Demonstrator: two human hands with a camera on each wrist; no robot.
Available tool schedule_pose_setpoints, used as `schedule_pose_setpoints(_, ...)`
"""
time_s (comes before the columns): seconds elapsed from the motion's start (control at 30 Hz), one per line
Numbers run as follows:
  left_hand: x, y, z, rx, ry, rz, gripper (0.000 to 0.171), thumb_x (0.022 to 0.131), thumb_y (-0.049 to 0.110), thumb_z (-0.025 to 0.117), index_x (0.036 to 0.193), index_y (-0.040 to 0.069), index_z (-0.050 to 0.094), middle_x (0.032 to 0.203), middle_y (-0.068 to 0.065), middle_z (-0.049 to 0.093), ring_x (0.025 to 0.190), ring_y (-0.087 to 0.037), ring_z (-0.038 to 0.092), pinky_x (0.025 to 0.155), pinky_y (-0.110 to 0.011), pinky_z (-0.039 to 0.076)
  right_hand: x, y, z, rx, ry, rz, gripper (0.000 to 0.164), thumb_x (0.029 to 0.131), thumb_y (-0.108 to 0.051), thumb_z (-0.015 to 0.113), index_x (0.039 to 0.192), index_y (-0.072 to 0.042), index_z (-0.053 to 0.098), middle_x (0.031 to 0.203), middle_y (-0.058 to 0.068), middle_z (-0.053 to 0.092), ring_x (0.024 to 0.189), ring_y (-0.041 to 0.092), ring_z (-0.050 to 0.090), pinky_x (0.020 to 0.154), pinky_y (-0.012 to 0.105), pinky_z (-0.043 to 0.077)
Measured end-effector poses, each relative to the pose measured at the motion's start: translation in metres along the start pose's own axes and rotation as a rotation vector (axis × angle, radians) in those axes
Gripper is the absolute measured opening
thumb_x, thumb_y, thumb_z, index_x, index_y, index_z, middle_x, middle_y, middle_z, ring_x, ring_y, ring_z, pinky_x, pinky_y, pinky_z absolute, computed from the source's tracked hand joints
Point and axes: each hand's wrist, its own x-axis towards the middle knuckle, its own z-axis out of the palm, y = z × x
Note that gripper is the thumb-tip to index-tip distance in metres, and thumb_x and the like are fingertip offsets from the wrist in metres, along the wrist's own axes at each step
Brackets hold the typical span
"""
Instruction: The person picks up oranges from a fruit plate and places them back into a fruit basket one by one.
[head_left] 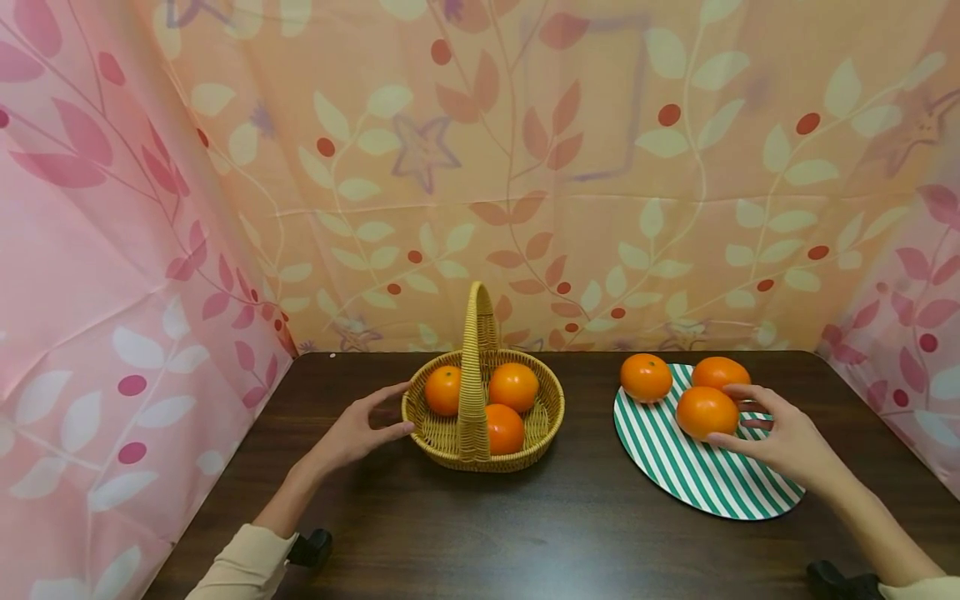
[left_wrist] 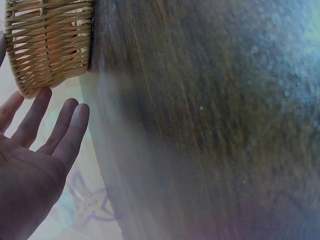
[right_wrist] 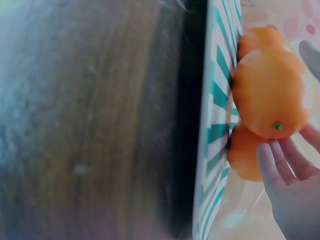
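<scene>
A yellow wicker basket (head_left: 437, 446) with a tall handle contains three oranges, among them one orange (head_left: 513, 387) at the back right. My left hand (head_left: 356, 429) is at its left side, fingers extended and fingertips at the rim. In the left wrist view, the spread fingers reach the basket's woven wall (left_wrist: 47, 50). On the right, an orange (head_left: 705, 414) lies over a green-and-white striped round mat (head_left: 738, 487). My right hand (head_left: 783, 442) is beside this orange, thumb at its lower edge and nearly straight fingertips against its right side.
Two more oranges are on the striped mat: one orange (head_left: 646, 377) at its left back edge, another orange (head_left: 722, 372) behind the one by my right hand. A dark wooden table (head_left: 480, 533) carries everything. Floral curtains (head_left: 480, 167) hang behind it and at the sides.
</scene>
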Motion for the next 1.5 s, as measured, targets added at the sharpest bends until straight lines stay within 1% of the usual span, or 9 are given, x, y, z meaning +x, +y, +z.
schedule_pose_setpoints(0.07,-0.001,0.001,0.000,-0.002,-0.001,0.002,0.068,0.092,0.028,0.078,0.151,0.010,0.049,0.150,-0.016,0.048,0.120,-0.042,0.058,0.098,-0.060,0.047,0.002,0.001,0.003,-0.009,0.008,-0.002,0.069,0.083,-0.027,0.088,0.136,0.000,0.053,0.129,0.024,0.054,0.105,0.045,0.060,0.074,0.013,0.050)
schedule_pose_setpoints(0.3,-0.001,0.003,-0.001,-0.025,-0.008,0.011,0.068,0.092,0.022,0.079,0.152,0.008,0.048,0.150,-0.019,0.047,0.119,-0.044,0.059,0.094,-0.059,0.050,0.006,0.001,0.011,-0.050,0.055,-0.053,0.069,0.078,-0.024,0.092,0.129,0.004,0.056,0.121,0.022,0.056,0.097,0.038,0.060,0.071,0.013,0.050)
schedule_pose_setpoints(0.4,-0.001,0.003,-0.001,-0.033,-0.009,0.011,0.069,0.092,0.021,0.079,0.152,0.007,0.047,0.151,-0.019,0.047,0.118,-0.044,0.059,0.093,-0.059,0.051,0.006,0.001,0.012,-0.053,0.068,-0.078,0.067,0.076,-0.021,0.093,0.127,0.003,0.057,0.120,0.020,0.057,0.096,0.021,0.059,0.072,0.012,0.050)
schedule_pose_setpoints(0.5,-0.001,0.002,-0.001,-0.039,-0.013,0.013,0.069,0.093,0.021,0.078,0.152,0.006,0.047,0.151,-0.020,0.046,0.118,-0.043,0.060,0.092,-0.057,0.052,0.005,0.001,0.012,-0.038,0.069,-0.093,0.066,0.075,-0.019,0.093,0.126,0.003,0.057,0.119,0.019,0.057,0.094,0.001,0.053,0.073,0.012,0.051)
schedule_pose_setpoints(0.6,-0.001,0.001,-0.001,-0.042,-0.015,0.016,0.068,0.093,0.020,0.078,0.152,0.006,0.046,0.151,-0.021,0.046,0.118,-0.043,0.060,0.092,-0.056,0.052,0.005,0.000,0.011,-0.021,0.064,-0.100,0.066,0.076,-0.018,0.093,0.127,0.003,0.057,0.120,0.019,0.057,0.094,-0.008,0.048,0.073,0.012,0.051)
schedule_pose_setpoints(0.77,-0.001,0.001,0.000,-0.030,-0.009,0.009,0.068,0.093,0.019,0.078,0.152,0.006,0.046,0.151,-0.021,0.046,0.118,-0.045,0.059,0.092,-0.058,0.052,0.004,-0.002,0.008,-0.017,0.068,-0.108,0.066,0.076,-0.018,0.093,0.127,0.002,0.058,0.120,0.018,0.058,0.094,-0.009,0.049,0.075,0.009,0.048)
schedule_pose_setpoints(1.0,0.002,0.001,0.001,-0.023,-0.013,0.012,0.066,0.094,0.015,0.076,0.150,-0.003,0.046,0.149,-0.028,0.045,0.117,-0.052,0.057,0.091,-0.060,0.051,0.006,-0.006,0.004,0.012,0.077,-0.136,0.065,0.076,-0.013,0.092,0.129,0.001,0.058,0.122,0.017,0.057,0.096,-0.007,0.050,0.078,0.007,0.047)
schedule_pose_setpoints(1.23,0.001,0.000,0.001,-0.030,-0.007,0.005,0.068,0.094,0.019,0.077,0.152,0.005,0.046,0.151,-0.022,0.045,0.118,-0.046,0.059,0.092,-0.057,0.052,0.013,-0.013,0.005,0.061,0.082,-0.156,0.067,0.076,-0.007,0.092,0.133,0.000,0.058,0.126,0.014,0.056,0.096,0.000,0.055,0.082,0.006,0.045)
schedule_pose_setpoints(1.5,-0.002,0.000,0.002,-0.055,-0.003,0.002,0.068,0.093,0.020,0.078,0.153,0.009,0.047,0.151,-0.020,0.045,0.116,-0.043,0.061,0.087,-0.053,0.055,0.022,-0.022,0.010,0.117,0.072,-0.189,0.067,0.077,-0.003,0.090,0.136,0.000,0.057,0.130,0.014,0.053,0.100,-0.001,0.056,0.086,0.007,0.045)
